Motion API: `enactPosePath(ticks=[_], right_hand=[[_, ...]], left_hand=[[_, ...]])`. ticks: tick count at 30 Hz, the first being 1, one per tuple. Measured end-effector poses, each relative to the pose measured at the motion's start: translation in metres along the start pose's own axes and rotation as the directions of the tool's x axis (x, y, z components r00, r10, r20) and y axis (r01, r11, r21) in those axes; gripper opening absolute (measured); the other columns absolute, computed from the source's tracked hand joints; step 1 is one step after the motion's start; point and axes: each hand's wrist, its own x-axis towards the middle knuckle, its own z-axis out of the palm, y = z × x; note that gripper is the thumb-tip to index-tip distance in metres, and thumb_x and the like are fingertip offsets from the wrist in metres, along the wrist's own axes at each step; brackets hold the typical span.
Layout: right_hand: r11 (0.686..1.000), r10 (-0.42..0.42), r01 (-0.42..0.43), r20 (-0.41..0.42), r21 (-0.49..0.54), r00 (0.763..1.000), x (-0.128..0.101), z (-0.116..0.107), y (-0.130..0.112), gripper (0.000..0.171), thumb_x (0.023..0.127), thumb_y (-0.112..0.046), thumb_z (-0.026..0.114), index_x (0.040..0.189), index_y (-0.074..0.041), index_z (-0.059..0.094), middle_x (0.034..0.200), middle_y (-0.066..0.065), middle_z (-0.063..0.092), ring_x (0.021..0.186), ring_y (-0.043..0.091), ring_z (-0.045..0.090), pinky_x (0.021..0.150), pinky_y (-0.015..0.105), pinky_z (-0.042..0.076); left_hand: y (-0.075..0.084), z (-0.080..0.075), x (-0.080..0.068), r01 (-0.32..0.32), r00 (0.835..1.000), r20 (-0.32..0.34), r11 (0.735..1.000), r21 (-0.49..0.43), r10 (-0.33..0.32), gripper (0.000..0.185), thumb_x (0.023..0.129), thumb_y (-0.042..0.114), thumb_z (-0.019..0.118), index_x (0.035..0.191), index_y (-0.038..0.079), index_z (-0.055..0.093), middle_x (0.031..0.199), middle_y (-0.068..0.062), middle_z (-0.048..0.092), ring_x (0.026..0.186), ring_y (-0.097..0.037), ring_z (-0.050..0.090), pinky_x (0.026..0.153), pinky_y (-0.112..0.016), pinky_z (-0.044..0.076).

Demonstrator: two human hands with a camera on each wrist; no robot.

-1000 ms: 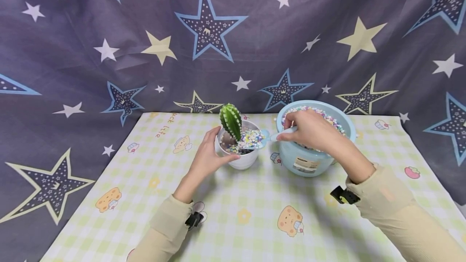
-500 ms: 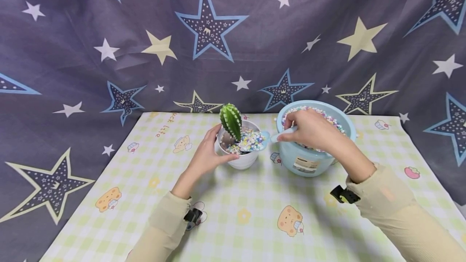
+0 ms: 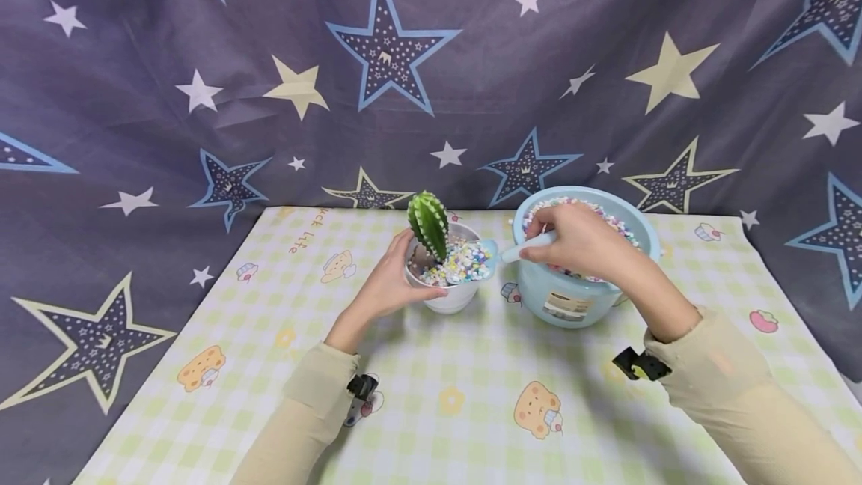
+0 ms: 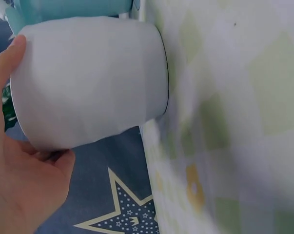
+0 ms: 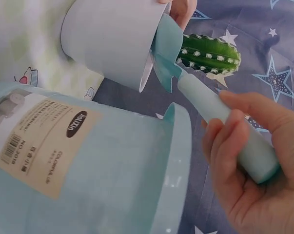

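A green cactus [image 3: 428,224] leans a little in a white flowerpot [image 3: 450,302] near the middle of the table. My left hand [image 3: 385,284] grips the pot's rim at its left side, thumb at the front. In my right hand [image 3: 581,239] is the handle of a light blue hand shovel [image 5: 168,51], fingers curled round it. The shovel's blade lies at the pot's right rim, over the opening. Colourful small pellets [image 3: 468,262] cover the blade and spread toward the cactus stem. Brownish filling shows in the pot's left part.
A light blue bucket [image 3: 567,305] with a paper label, filled with similar pellets, stands right of the pot, under my right hand. A checked cloth [image 3: 451,365] covers the table. Behind it hangs a dark curtain [image 3: 485,81] with stars.
Over the last second, pellets have spread from the shovel into the pot near the cactus. The shovel has shifted and tilted slightly. My left hand still grips the pot.
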Motion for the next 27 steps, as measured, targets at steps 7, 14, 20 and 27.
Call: enactPosePath(ticks=[7,14,20,27], right_hand=[[0.99,0.023,-0.022,-0.011,0.137,1.0,-0.001,0.005,0.007,0.019,0.086,-0.023,0.077,0.094,-0.007,0.071,0.065,-0.003,0.072,0.058,0.007,0.066,0.059,0.025,0.047],[0.964,0.086,-0.08,-0.013,0.253,0.996,0.001,0.01,0.011,0.019,0.087,-0.022,0.077,0.096,-0.009,0.067,0.072,0.001,0.075,0.063,0.012,0.072,0.066,0.023,0.053],[0.962,0.107,-0.094,-0.035,0.257,0.994,0.002,0.011,0.01,0.019,0.086,-0.025,0.077,0.095,-0.012,0.067,0.071,0.0,0.075,0.065,0.01,0.073,0.08,0.028,0.048],[0.952,0.138,-0.118,-0.052,0.283,0.989,0.003,0.013,0.011,0.018,0.086,-0.022,0.077,0.097,-0.011,0.068,0.075,0.002,0.077,0.066,0.011,0.074,0.083,0.029,0.048]], left_hand=[[0.001,0.003,-0.005,0.033,0.996,-0.087,0.999,0.021,-0.032,0.125,0.068,0.049,0.088,0.157,-0.001,0.017,0.164,-0.02,0.021,0.148,-0.04,0.032,0.122,-0.054,0.028],[0.005,0.003,-0.01,0.07,0.987,-0.149,0.997,0.027,-0.065,0.124,0.068,0.05,0.087,0.157,-0.001,0.017,0.164,-0.02,0.021,0.148,-0.04,0.031,0.122,-0.054,0.03],[0.008,0.008,-0.013,0.075,0.974,-0.217,0.997,0.025,-0.068,0.125,0.067,0.048,0.089,0.156,-0.002,0.019,0.162,-0.021,0.024,0.146,-0.04,0.034,0.122,-0.053,0.031],[0.012,0.01,-0.016,0.102,0.968,-0.23,0.995,0.004,-0.098,0.128,0.066,0.05,0.089,0.158,0.0,0.016,0.163,-0.021,0.023,0.148,-0.039,0.032,0.123,-0.052,0.029]])
